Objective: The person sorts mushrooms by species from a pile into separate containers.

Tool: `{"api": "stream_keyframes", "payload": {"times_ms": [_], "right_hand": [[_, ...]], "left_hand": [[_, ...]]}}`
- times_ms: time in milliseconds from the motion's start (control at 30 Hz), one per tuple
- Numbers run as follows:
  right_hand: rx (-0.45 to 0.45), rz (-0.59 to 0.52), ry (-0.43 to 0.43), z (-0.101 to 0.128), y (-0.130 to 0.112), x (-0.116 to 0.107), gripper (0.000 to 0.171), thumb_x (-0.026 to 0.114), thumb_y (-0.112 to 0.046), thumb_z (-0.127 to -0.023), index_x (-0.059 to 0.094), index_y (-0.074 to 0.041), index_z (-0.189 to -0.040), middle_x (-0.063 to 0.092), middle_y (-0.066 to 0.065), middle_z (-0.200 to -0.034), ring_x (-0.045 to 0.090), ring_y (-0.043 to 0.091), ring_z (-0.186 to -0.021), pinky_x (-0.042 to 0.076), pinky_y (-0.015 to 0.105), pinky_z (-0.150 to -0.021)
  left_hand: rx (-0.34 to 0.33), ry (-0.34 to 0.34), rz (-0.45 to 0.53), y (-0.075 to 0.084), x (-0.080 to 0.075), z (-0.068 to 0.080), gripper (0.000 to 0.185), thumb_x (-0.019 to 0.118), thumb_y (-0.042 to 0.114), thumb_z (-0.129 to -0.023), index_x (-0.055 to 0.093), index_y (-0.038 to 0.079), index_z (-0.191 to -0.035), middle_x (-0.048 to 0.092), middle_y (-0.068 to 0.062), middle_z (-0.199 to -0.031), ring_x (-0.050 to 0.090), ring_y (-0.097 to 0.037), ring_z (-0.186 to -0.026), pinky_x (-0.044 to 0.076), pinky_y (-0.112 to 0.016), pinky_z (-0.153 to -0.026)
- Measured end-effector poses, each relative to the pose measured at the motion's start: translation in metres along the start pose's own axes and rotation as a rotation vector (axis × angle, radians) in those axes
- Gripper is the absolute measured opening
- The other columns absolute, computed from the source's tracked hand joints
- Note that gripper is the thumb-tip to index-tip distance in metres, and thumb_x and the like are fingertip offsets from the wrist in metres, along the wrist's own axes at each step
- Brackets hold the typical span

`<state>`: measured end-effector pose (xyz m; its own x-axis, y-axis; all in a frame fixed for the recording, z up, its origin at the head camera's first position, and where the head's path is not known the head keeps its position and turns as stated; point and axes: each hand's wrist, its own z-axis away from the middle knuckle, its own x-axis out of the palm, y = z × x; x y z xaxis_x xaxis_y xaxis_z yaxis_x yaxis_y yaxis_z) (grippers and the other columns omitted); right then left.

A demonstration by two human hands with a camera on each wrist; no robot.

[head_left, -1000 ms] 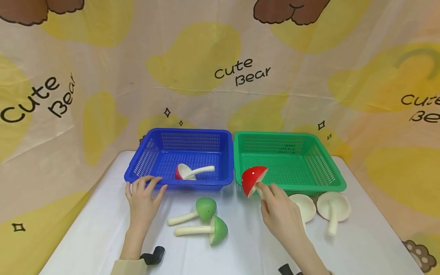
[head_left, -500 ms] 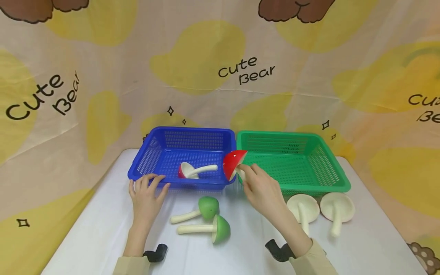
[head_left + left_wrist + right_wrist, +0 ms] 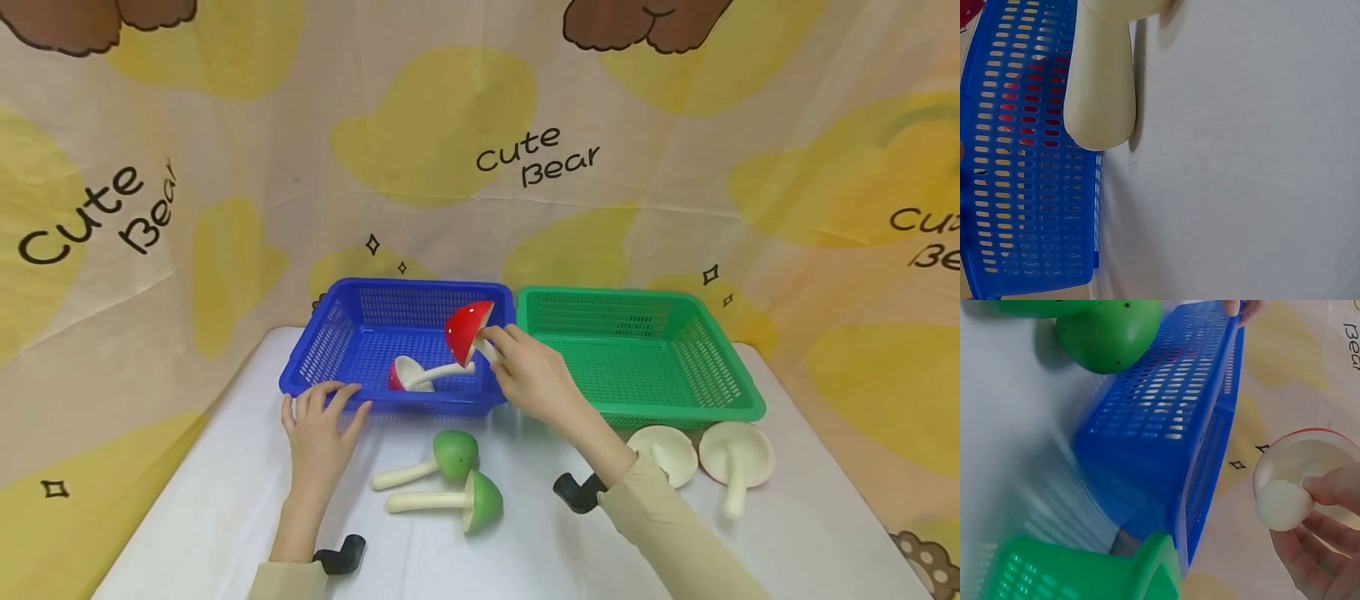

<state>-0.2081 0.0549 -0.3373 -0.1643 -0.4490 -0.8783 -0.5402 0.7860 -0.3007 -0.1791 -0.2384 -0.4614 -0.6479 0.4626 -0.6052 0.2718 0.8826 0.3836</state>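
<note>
The red-capped toy mushroom with a cream stem (image 3: 469, 332) is pinched by its stem in the right hand (image 3: 534, 382) and has been carried, within the last second, from in front of the green perforated plastic basket (image 3: 738, 408) at 3 o'clock to above the blue perforated plastic basket (image 3: 330, 333), where a second red-capped mushroom (image 3: 420, 375) lies. Sorting by colour appears underway. The left hand (image 3: 318, 425) rests with relaxed fingers on the blue basket's front rim. Two green-capped mushrooms (image 3: 457, 479) remain on the white surface (image 3: 187, 517) at 6 o'clock.
</note>
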Motion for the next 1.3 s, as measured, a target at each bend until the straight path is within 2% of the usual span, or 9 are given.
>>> {"api": "stream_keyframes", "payload": {"times_ms": [333,433,633,800,1067,1300], "right_hand": [[0.030,-0.168,-0.166,-0.037,-0.001,0.013,0.034,0.057,-0.009,-0.092,0.057,-0.020,-0.124,0.061,0.000,-0.095,0.055,0.014,-0.073,0.043,0.023,-0.051],[0.041,-0.189,-0.217,-0.047,0.001,0.020,0.035,0.057,-0.008,-0.092,0.056,-0.018,-0.125,0.063,0.002,-0.098,0.057,0.015,-0.075,0.045,0.023,-0.053],[0.083,-0.174,-0.276,-0.063,0.006,0.032,0.033,0.055,-0.007,-0.092,0.054,-0.017,-0.124,0.064,0.003,-0.102,0.058,0.018,-0.079,0.046,0.025,-0.051],[0.103,-0.126,-0.301,-0.073,0.010,0.047,0.032,0.053,-0.008,-0.094,0.053,-0.018,-0.124,0.065,0.003,-0.104,0.058,0.018,-0.084,0.044,0.026,-0.055],[0.123,-0.051,-0.340,-0.083,0.016,0.070,0.034,0.055,-0.001,-0.087,0.055,-0.016,-0.117,0.066,0.003,-0.098,0.056,0.018,-0.081,0.040,0.026,-0.058],[0.164,-0.031,-0.357,-0.087,0.018,0.080,0.035,0.055,-0.002,-0.087,0.054,-0.016,-0.119,0.066,0.004,-0.096,0.056,0.018,-0.079,0.041,0.025,-0.057]], "left_hand": [[0.007,0.009,-0.010,-0.001,-0.001,0.001,0.026,0.077,0.021,-0.080,0.069,0.010,-0.102,0.060,-0.015,-0.107,0.048,-0.039,-0.110,0.014,-0.072,-0.107],[0.007,0.014,-0.015,-0.002,-0.002,0.002,0.026,0.077,0.021,-0.080,0.070,0.010,-0.102,0.060,-0.015,-0.107,0.048,-0.039,-0.109,0.014,-0.072,-0.107],[0.022,0.016,-0.019,-0.001,-0.001,0.002,0.026,0.076,0.022,-0.080,0.069,0.011,-0.102,0.060,-0.015,-0.107,0.048,-0.039,-0.109,0.015,-0.072,-0.106],[0.027,0.028,-0.014,-0.001,-0.001,0.001,0.026,0.077,0.021,-0.080,0.069,0.010,-0.102,0.060,-0.016,-0.107,0.048,-0.039,-0.109,0.015,-0.072,-0.106],[0.015,0.017,-0.006,0.000,0.001,0.002,0.025,0.077,0.021,-0.080,0.069,0.011,-0.102,0.060,-0.015,-0.107,0.048,-0.039,-0.109,0.014,-0.072,-0.106],[0.019,0.022,-0.011,0.001,0.000,0.002,0.025,0.077,0.021,-0.080,0.069,0.011,-0.102,0.060,-0.015,-0.107,0.047,-0.039,-0.109,0.014,-0.072,-0.106]]}}
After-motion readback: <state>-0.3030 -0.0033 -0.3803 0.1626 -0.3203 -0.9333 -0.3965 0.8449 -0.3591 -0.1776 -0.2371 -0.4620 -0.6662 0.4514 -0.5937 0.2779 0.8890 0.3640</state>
